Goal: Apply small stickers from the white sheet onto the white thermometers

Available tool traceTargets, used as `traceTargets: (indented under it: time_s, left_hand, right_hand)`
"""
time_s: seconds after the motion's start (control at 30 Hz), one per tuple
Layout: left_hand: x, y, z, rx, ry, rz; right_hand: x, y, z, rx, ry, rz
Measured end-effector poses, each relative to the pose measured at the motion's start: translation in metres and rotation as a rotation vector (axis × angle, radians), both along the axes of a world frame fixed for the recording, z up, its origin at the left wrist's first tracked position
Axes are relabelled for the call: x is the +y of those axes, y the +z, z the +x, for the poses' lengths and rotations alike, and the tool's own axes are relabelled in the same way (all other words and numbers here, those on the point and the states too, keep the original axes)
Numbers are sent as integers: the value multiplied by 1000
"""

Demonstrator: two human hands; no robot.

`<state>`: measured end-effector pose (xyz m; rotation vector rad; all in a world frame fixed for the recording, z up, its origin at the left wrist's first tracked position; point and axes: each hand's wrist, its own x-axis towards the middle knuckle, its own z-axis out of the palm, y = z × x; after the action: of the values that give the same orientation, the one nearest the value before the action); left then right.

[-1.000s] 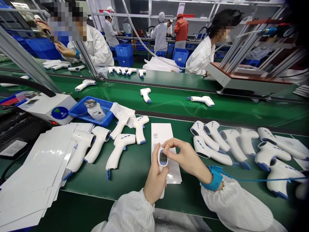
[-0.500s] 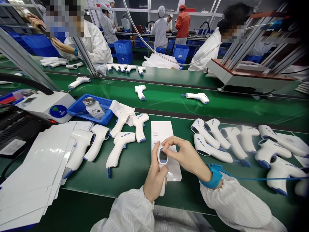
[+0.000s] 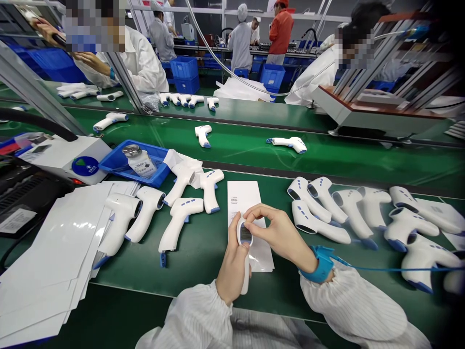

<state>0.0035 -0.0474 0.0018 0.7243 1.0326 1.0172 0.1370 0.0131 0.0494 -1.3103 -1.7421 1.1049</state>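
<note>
My left hand [image 3: 231,269] is wrapped round a white infrared thermometer [image 3: 245,281], held upright with its handle down. Its thumb lies just under the small dark display [image 3: 246,235], which faces me. My right hand [image 3: 278,230] is closed in a pinch, thumb and forefinger on the upper right rim of that display. Whether a small part sits between those fingertips is hidden. Beneath both hands lies a white printed sheet [image 3: 244,194]. To the left stand several more thermometers [image 3: 181,220], one with a blue flap hanging from its handle; another group [image 3: 319,223] lies on the right.
A stack of white sheets [image 3: 54,247] covers the bench at left. Behind it are a blue tray [image 3: 152,179] with a bottle [image 3: 140,162] and a white box [image 3: 69,157]. A green conveyor [image 3: 236,143] crosses beyond. A blue cord runs right from my wristband [image 3: 319,264].
My left thumb has slid up the thermometer to just below its display. On the conveyor, the thermometers have moved left. My right hand keeps its pinch at the display rim.
</note>
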Motion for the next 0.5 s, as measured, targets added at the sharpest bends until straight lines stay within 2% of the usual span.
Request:
traceTargets:
  time_s: [0.17, 0.33, 0.5]
  left_hand:
    - [2, 4, 0, 53, -58, -38]
    - [3, 1, -3, 12, -88, -7]
    - [0, 0, -3, -46, -56, 40]
  right_hand:
    - [-5, -10, 1, -22, -9, 88]
    - [-9, -21, 2, 2, 135, 148]
    - [2, -23, -3, 32, -5, 166]
